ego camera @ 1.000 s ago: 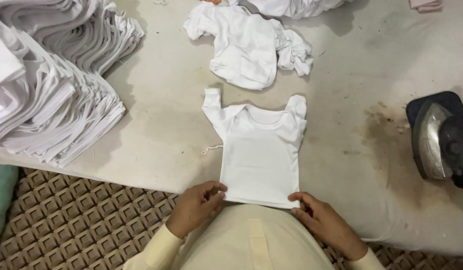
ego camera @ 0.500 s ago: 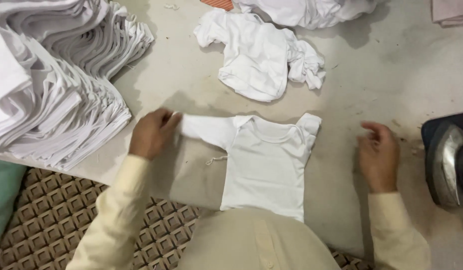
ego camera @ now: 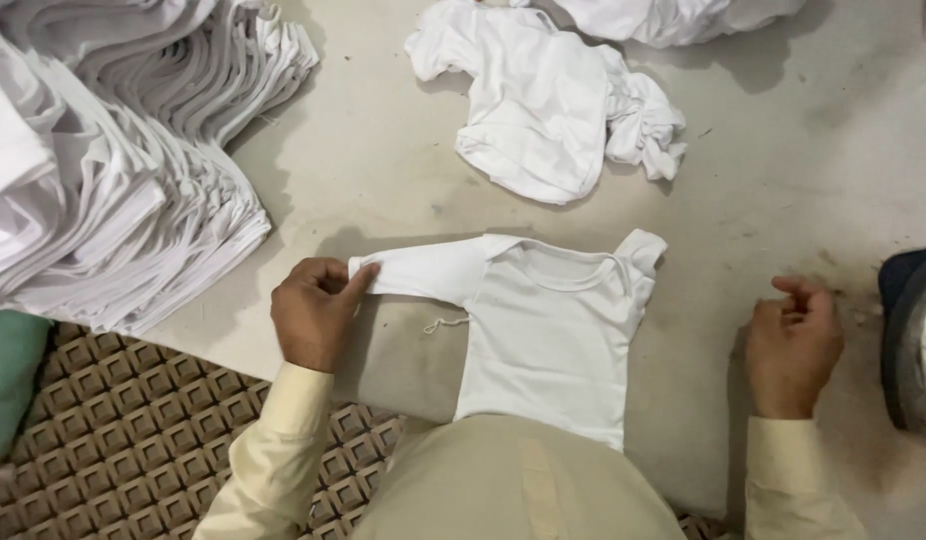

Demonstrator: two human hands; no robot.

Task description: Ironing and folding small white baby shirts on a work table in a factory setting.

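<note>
My left hand (ego camera: pixel 313 312) pinches the cuff of the small white shirt (ego camera: pixel 548 340), which lies flat on the table (ego camera: pixel 803 170) before me, drawing the sleeve out straight, while my right hand (ego camera: pixel 795 345) rests loosely curled and empty beside it.

- My work surface is a pale grey-beige table (ego camera: pixel 803 180), scuffed and stained — darkest near its right edge.
- A small white long-sleeved baby shirt (ego camera: pixel 548 350) lies flat at the near edge, one sleeve stretched out to my left.
- A crumpled white garment (ego camera: pixel 543 110) lies further back, well apart from the shirt.
- A tall stack of folded white garments (ego camera: pixel 113 170) fills the left side.
- At the right edge sits a dark iron (ego camera: pixel 913 340) — only partly in view.
</note>
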